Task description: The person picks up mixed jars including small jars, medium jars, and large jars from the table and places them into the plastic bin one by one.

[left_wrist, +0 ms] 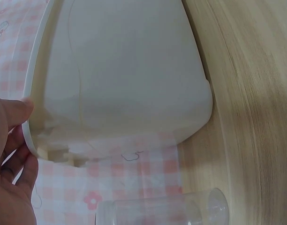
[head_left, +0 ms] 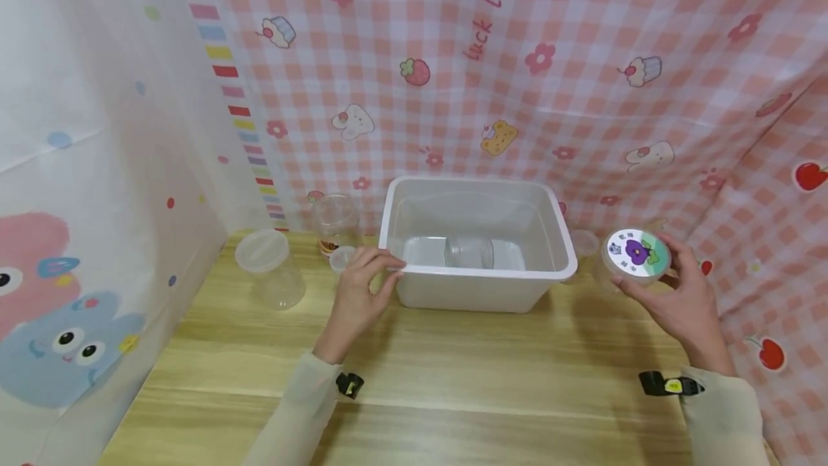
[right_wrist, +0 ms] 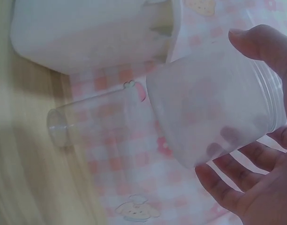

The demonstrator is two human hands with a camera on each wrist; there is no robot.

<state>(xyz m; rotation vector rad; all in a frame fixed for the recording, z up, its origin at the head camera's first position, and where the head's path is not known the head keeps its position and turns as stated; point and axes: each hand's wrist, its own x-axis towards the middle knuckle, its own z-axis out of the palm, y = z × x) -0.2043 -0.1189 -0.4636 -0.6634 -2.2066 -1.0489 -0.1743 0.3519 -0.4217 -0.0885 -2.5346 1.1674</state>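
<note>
A white plastic bin [head_left: 472,290] stands at the back middle of the table. My left hand [head_left: 362,290] pinches the rim at its front left corner, thumb and fingers on either side in the left wrist view. Inside the bin a clear jar [head_left: 468,253] lies on its side. To the right of the bin, my right hand [head_left: 687,300] grips a clear plastic jar [right_wrist: 209,105] round its side near the top. Its lid [head_left: 637,253] carries a purple and green print. The held jar looks lifted above the table in the right wrist view.
A tall clear jar with a whitish lid [head_left: 264,254] stands at the far left. Between it and the bin are a rounded clear jar [head_left: 336,218] and a small-lidded container [head_left: 341,259]. Another clear jar [right_wrist: 94,119] stands right of the bin. A checked curtain [head_left: 453,92] hangs behind.
</note>
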